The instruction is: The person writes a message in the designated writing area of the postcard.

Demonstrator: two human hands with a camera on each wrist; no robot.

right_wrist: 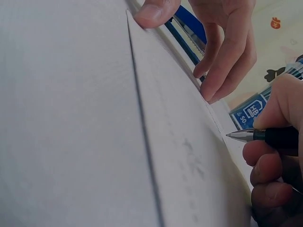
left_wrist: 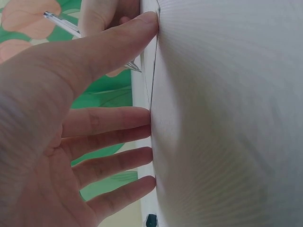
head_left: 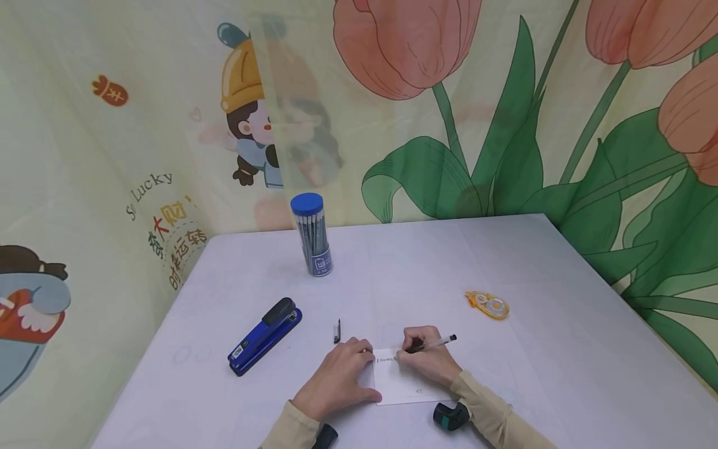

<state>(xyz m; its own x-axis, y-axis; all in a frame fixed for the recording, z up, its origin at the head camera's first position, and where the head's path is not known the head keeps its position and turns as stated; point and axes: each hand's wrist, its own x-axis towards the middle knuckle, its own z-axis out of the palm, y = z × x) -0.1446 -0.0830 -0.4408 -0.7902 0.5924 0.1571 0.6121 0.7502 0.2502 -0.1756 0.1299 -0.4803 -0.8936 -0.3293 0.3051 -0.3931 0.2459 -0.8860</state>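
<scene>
A white sheet of paper [head_left: 399,385] lies on the table, with a short line of handwriting near its top edge and a small mark low down. My right hand [head_left: 430,363] pinches a pen [head_left: 445,341] with a clear barrel and dark grip. Its metal tip [right_wrist: 233,135] is at or just above the paper by the end of the writing; exact contact cannot be told. At the sheet's left edge rests my left hand [head_left: 339,378], thumb at the lower corner, fingers fairly straight and spread, fingertips [left_wrist: 146,155] down on the surface. A pen cap [head_left: 336,331] lies just beyond it.
A blue and black stapler [head_left: 265,337] lies to the left. At the back stands a blue-lidded tub of pencils [head_left: 313,243]. Right of the paper, further back, is a yellow correction tape [head_left: 488,305]. A printed curtain [head_left: 348,125] hangs behind the white table [head_left: 392,274].
</scene>
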